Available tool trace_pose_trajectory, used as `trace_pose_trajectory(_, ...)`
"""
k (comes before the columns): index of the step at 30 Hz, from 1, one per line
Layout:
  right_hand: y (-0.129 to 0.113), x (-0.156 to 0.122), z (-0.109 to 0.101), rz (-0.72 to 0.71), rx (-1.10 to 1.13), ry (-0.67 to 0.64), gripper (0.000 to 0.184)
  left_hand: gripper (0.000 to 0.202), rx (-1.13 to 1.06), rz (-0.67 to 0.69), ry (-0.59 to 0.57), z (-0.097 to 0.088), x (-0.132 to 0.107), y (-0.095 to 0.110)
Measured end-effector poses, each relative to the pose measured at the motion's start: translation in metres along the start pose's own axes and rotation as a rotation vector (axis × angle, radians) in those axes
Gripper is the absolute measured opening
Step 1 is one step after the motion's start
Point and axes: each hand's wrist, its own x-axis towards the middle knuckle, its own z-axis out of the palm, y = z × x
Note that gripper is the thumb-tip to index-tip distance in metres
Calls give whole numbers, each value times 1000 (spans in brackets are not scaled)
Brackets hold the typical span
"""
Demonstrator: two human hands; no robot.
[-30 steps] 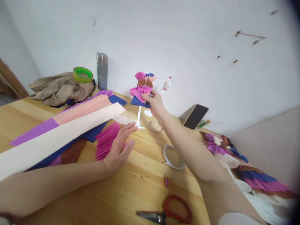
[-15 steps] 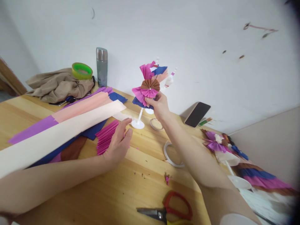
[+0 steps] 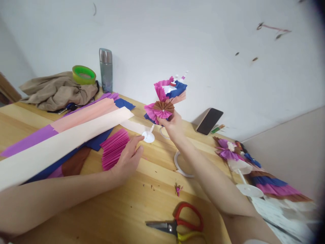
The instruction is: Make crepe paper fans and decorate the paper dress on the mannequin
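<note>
My right hand [image 3: 173,123] is closed on a paper doll [image 3: 165,100] made of pink, brown, blue and peach pleated paper. The doll stands on a thin white stick with a round white base [image 3: 148,137], and it is tilted toward me above the wooden table [image 3: 122,210]. My left hand [image 3: 128,159] lies on the table with fingers stretched out, resting on a pink pleated paper fan [image 3: 113,151]; its fingertips almost reach the white base.
Long strips of cream, peach, purple and blue crepe paper [image 3: 63,135] lie at left. Red-handled scissors [image 3: 180,225] are near the front edge. A tape ring [image 3: 181,166], a phone [image 3: 209,121], a metal flask [image 3: 106,69], green tape on a beige cloth [image 3: 83,74] and finished dolls [image 3: 243,162] are around.
My right hand has lifted the doll off its spot by the wall and brought it nearer, tipping it forward. The left hand slid slightly toward the white base.
</note>
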Motion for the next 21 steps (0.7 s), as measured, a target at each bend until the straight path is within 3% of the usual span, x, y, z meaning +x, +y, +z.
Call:
trace_pose_trajectory(3,-9,15,-5,-41,20,2,30,35,51,75,-18,1,-4,-5)
trace_pose_trajectory(7,-7,55,0,-218,4,66,28,38,114,192,-78,3,-8,-8)
trace_pose_trajectory(9,9,78,8,-201,-39,60,28,39,142,224,-112,3,-10,-8)
trace_pose_trajectory(12,46,107,22,-52,-88,96,30,39,170,229,-156,3,-15,-6)
trace_pose_trajectory(16,89,130,29,2,-98,167,30,39,213,265,-199,3,-22,-3)
trace_pose_trajectory(21,109,147,25,0,-124,129,33,41,257,305,-259,5,-25,-3)
